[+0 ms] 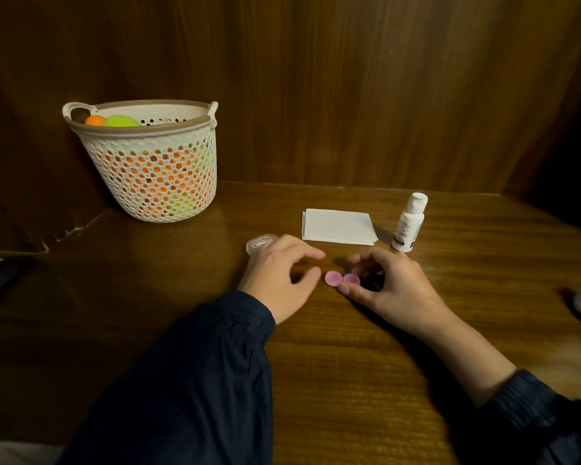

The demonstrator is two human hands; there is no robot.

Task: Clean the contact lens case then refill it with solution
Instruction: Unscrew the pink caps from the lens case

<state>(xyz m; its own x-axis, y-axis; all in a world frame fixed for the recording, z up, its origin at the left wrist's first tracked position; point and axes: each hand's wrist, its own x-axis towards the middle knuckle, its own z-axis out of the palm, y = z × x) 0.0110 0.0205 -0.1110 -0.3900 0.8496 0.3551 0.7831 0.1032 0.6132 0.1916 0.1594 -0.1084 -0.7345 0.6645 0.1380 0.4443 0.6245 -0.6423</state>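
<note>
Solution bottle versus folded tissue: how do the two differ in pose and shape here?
The solution bottle stands upright with its cap on; the folded tissue lies flat. The solution bottle is rounded and carries a printed label; the folded tissue is a plain rectangle. Both are white, rest on the wooden table beyond the hands, and are untouched.

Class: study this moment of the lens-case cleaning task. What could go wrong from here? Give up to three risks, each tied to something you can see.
1. The left hand hovers right in front of a small clear container; a careless move could knock it.
2. The pink lens case is small, held only at the right hand's fingertips; it may slip.
3. The solution bottle stands upright, narrow, close behind the right hand, beside the tissue; it might be tipped.
</note>
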